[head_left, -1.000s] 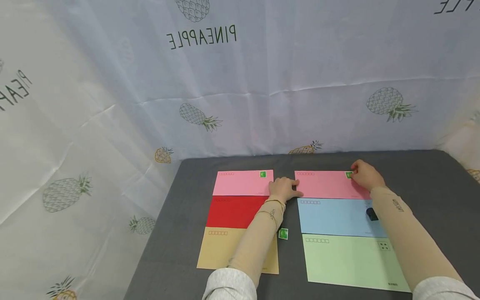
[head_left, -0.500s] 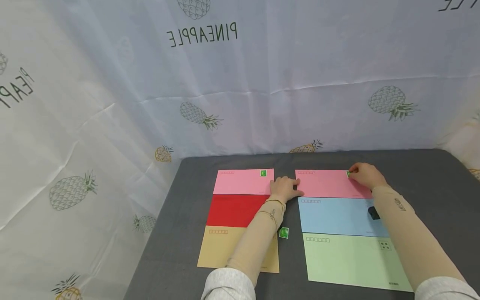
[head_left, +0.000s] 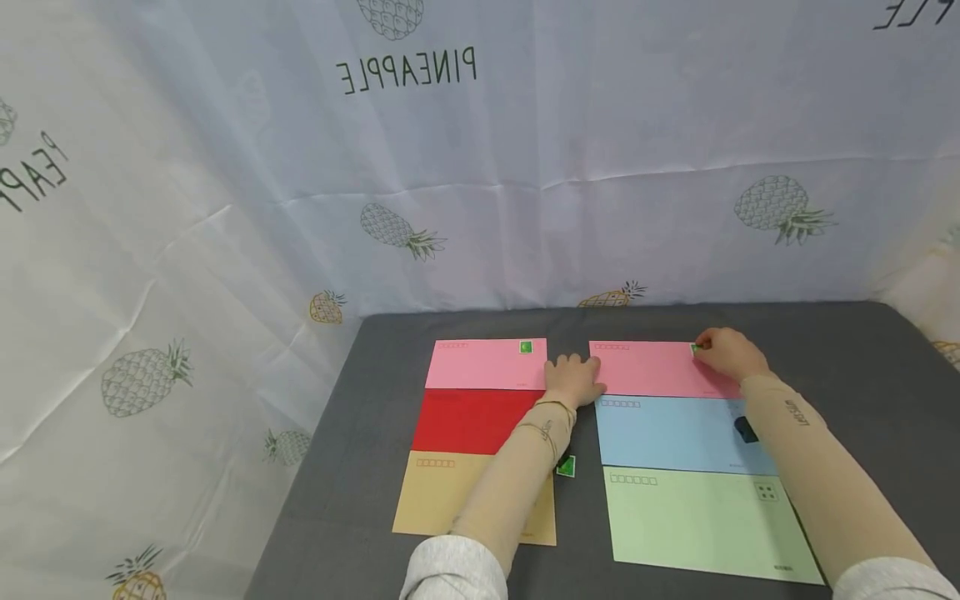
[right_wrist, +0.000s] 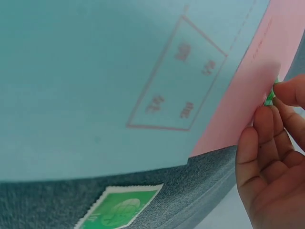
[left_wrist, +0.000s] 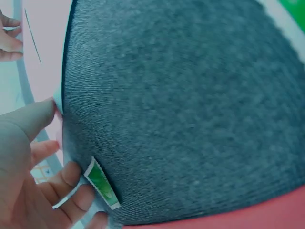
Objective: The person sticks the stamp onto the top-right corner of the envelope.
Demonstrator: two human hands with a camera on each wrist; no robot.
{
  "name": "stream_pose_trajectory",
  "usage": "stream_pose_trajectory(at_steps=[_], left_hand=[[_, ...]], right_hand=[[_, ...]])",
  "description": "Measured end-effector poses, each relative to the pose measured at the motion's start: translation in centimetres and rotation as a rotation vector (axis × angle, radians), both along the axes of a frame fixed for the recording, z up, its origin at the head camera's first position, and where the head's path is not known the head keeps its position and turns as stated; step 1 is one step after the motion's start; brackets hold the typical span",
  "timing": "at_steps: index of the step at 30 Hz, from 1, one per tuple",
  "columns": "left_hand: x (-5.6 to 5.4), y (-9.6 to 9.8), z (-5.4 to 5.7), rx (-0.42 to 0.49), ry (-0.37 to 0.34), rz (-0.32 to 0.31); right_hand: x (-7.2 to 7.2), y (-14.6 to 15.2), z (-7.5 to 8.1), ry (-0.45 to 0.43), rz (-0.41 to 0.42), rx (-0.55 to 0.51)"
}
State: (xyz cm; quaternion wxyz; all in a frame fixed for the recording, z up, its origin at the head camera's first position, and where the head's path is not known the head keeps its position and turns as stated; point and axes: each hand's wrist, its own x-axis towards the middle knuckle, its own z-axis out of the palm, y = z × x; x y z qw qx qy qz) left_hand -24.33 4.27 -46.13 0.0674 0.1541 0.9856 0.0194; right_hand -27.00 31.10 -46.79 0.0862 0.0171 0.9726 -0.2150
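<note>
"Right hand [head_left: 731, 357] pinches a green stamp [right_wrist: 269, 98] at the corner of a pink envelope [head_left: 648, 368]! Left hand [head_left: 573, 381]?"
"Loosely spread, thumb at that envelope's edge, forearm [head_left: 510, 475] partly covering the red envelope [head_left: 457, 421]!"

The fingers [right_wrist: 247, 152] of the left hand [head_left: 573, 379] and right hand [head_left: 727, 353] are left bare. Behind them, the forearms are covered by close-fitting tan sleeves [head_left: 825, 467], marked near the wrists with dark lettering [head_left: 797, 412] (too small to be read surely). The left wrist is ringed by thin lines. Farthest from the fingers, pale grey cuffs [head_left: 459, 568] are worn.
</note>
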Motion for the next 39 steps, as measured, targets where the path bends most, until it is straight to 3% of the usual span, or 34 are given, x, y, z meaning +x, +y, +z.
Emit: stream_pose_trajectory(at_steps=[5, 7, 20, 28, 39], left_hand=[[-0.1, -0.1, -0.3, -0.004, 0.020, -0.007], [-0.3, -0.1, -0.9, 0.006, 0.043, -0.015], [-0.1, -0.1, -0.5, 0.017, 0.047, -0.008], [0.2, -0.4, -0.1, 0.050, 0.068, -0.024], [0.4, -1.4, 0.3, 0.086, 0.190, -0.068]], right_hand=[[-0.2, -0.1, 0.0, 0.003, 0.022, 0.034], [-0.2, -0.1, -0.1, 0.004, 0.025, 0.048], [0.2, -0.9, 0.3, 0.025, 0.019, 0.066], [0.6, -0.7, -0.2, 0.133, 0.001, 0.046], [1.4, -1.4, 1.2, 0.217, -0.011, -0.040]])
